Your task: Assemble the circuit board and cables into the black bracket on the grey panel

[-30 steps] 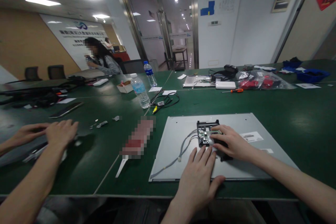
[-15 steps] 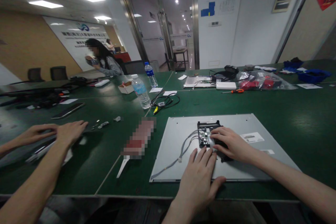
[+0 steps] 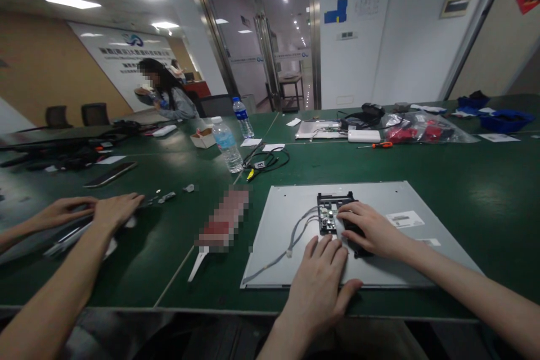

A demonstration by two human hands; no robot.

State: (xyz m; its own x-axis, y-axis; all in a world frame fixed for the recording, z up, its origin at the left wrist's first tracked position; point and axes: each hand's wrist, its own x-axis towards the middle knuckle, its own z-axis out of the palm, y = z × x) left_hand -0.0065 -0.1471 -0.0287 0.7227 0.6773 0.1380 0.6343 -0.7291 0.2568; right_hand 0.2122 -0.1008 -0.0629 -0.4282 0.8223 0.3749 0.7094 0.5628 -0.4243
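A grey metal panel (image 3: 392,197) lies flat on the green table (image 3: 464,169) in front of me. Near its middle sits a small circuit board in a black frame (image 3: 331,211), with grey cables (image 3: 295,233) running off to the left. My left hand (image 3: 320,281) lies flat on the panel's near edge, fingers stretched out. My right hand (image 3: 371,230) rests on a black part beside the board, fingers curled over it and fingertips touching the board.
A co-worker's two hands (image 3: 97,211) press on a dark object at the left. Water bottles (image 3: 225,143), a black cable (image 3: 265,163), a phone (image 3: 109,174), an orange-handled screwdriver (image 3: 377,145), bags and boxes lie farther back. A seated person (image 3: 164,93) is at the far left.
My hands stay almost where they were. The co-worker's nearer hand has slid a little to the right. The view has shifted slightly.
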